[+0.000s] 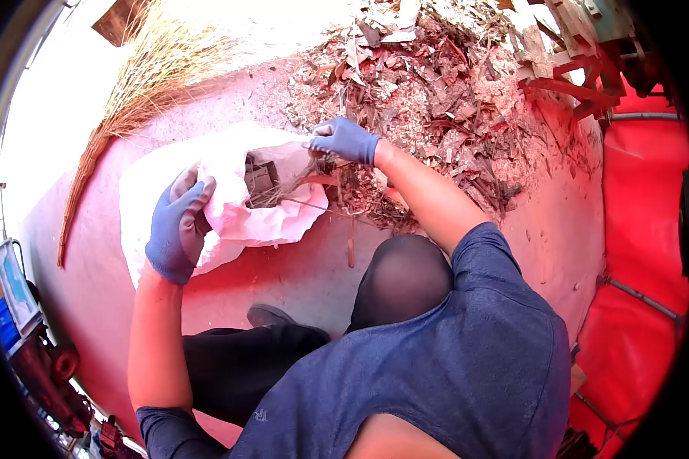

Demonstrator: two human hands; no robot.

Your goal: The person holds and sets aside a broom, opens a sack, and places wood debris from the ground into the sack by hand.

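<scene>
A white sack lies on the floor with its mouth open to the right, and dark wood scraps show inside. My gloved left hand is closed on the sack's left side, fingers bent over a fold. At the upper right of the sack's mouth is my gloved right hand, its fingers pressed together. Twigs and shavings hang just below it; whether it grips the sack edge or debris is unclear. A long thin stick pokes out of the opening.
A pile of bark and wood chips spreads beyond my right hand. A straw broom lies at upper left. Wooden pieces and a red sheet are on the right. My knee is close below the sack.
</scene>
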